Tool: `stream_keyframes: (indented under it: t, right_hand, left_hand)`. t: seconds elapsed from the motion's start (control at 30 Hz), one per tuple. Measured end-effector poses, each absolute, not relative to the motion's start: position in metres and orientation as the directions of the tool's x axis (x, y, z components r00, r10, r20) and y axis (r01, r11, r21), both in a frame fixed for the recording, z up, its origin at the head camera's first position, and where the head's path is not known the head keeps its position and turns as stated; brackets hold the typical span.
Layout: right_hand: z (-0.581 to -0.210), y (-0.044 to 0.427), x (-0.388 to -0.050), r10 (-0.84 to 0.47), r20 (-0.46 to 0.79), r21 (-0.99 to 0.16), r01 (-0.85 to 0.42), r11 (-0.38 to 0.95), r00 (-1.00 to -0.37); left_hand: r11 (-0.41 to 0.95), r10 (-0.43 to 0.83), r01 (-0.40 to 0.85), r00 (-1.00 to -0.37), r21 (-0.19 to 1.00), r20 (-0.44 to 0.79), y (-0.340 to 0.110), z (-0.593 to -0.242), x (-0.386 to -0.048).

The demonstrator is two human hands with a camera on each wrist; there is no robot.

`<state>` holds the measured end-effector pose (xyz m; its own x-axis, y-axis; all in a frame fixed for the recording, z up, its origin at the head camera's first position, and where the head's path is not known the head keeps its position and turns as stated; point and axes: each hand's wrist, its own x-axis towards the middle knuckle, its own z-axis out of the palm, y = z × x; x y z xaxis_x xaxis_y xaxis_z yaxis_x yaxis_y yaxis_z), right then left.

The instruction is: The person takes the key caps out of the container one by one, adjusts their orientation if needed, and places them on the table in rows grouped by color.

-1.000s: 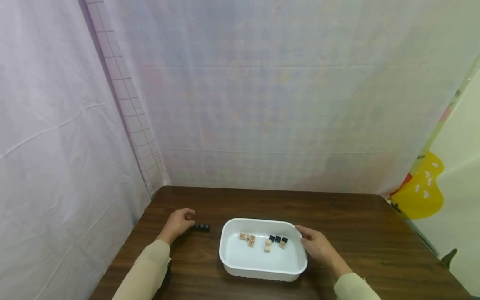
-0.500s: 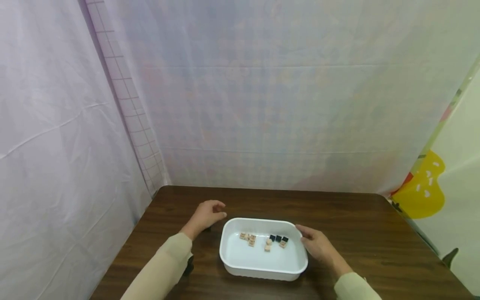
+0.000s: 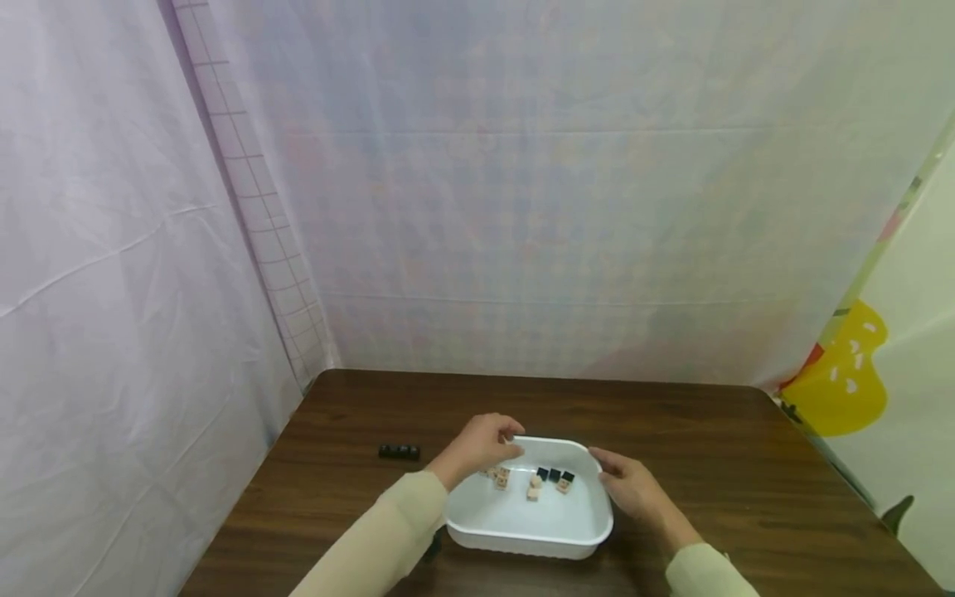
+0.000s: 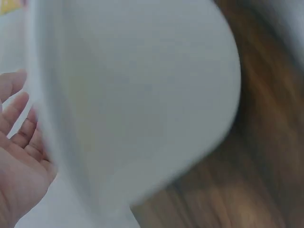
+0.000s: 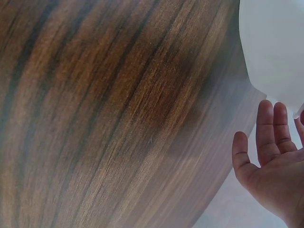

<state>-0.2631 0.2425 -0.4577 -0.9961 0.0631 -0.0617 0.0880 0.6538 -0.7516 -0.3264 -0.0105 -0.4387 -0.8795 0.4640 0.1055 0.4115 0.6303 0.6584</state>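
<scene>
A white plastic tub (image 3: pixel 530 539) stands on the table, with small beige square blocks (image 3: pixel 533 492) and small black square blocks (image 3: pixel 555 475) on its floor. Over the tub's far left part hovers my left hand (image 3: pixel 481 444), its fingers loosely bent; I see nothing held in them. It hides the tub's left rim and some beige blocks. My right hand (image 3: pixel 630 489) holds the tub's right rim between thumb and index finger, the other fingers (image 5: pixel 266 128) extended outside the wall. Left of the tub, a short row of black blocks (image 3: pixel 399 452) lies on the table.
The dark wood-grain table (image 3: pixel 716 464) extends to the right of the tub and behind it. A pale curtain (image 3: pixel 522 207) hangs along the table's far edge, and a white sheet (image 3: pixel 134 274) hangs at the left.
My left hand has moved right, from the left end of the black row to over the tub, leaving the row on the table. The right hand and the tub have stayed in place.
</scene>
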Motion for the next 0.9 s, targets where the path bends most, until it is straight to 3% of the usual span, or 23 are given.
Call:
stream_keyframes:
  t: [0.27, 0.67, 0.9]
  right_hand:
    - [-0.459, 0.242, -0.263, 0.063, -0.064, -0.745, 0.089, 0.661, -0.996]
    - [-0.460, 0.242, -0.262, 0.060, -0.053, -0.753, 0.079, 0.654, -0.997]
    - [-0.458, 0.242, -0.262, 0.052, -0.036, -0.755, 0.062, 0.653, -0.998]
  left_hand:
    - [0.674, 0.579, 0.570, -0.803, 0.470, 0.143, 0.019, -0.463, -0.320]
    - [0.737, 0.621, 0.639, -0.769, 0.218, 0.152, 0.033, -0.482, -0.316]
    - [0.800, 0.549, 0.559, -0.828, 0.219, 0.112, 0.026, -0.474, -0.312]
